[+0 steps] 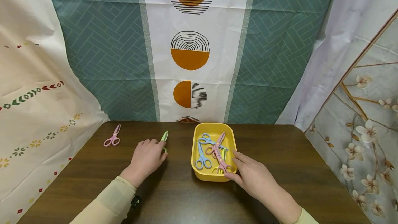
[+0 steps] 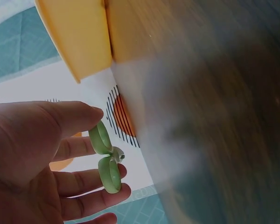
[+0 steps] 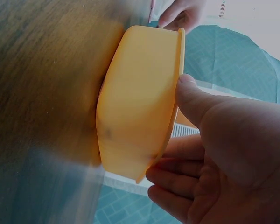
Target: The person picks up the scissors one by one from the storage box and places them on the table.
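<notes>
My left hand (image 1: pixel 148 158) pinches a pair of green scissors (image 2: pixel 101 139) by the handle loops, between thumb and fingers. In the head view their green blade cover (image 1: pixel 164 136) points away from me, low over the table. A yellow plastic bin (image 1: pixel 214 177) stands right of that hand. Inside lie blue scissors (image 1: pixel 200 155), pink scissors (image 1: pixel 220 160) and yellow-green scissors (image 1: pixel 224 154), partly overlapping. My right hand (image 1: pixel 256 175) holds the bin's near right corner, thumb on the front rim and fingers along the right side.
Another pair of pink scissors (image 1: pixel 113 137) lies at the far left of the dark wooden table (image 1: pixel 174 199). A patterned curtain (image 1: pixel 192 78) hangs behind the table's far edge. Printed cloths flank the left and right sides.
</notes>
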`<move>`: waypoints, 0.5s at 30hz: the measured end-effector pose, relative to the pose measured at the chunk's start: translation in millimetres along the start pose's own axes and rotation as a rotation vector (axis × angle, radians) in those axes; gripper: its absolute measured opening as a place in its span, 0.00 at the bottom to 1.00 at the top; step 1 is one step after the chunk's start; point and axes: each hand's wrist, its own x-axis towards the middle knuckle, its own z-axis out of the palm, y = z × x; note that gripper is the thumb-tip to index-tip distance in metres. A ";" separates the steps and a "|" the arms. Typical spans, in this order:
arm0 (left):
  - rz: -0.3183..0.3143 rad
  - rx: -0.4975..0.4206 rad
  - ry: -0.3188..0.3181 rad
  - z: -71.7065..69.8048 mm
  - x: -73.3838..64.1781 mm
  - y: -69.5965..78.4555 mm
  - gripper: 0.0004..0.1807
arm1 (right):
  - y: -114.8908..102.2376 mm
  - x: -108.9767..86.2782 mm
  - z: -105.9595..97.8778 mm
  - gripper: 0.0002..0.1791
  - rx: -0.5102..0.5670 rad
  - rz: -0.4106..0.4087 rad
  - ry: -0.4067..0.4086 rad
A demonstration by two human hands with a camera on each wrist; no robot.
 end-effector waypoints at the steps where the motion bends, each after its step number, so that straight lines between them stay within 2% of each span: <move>1: -0.003 0.000 -0.006 0.0 0.1 -0.6 0.16 | 0.1 0.0 -0.1 0.41 0.000 0.001 0.000; 15: -0.043 0.011 -0.086 5.7 1.0 -10.3 0.15 | 0.6 1.3 -0.7 0.41 0.021 0.017 -0.025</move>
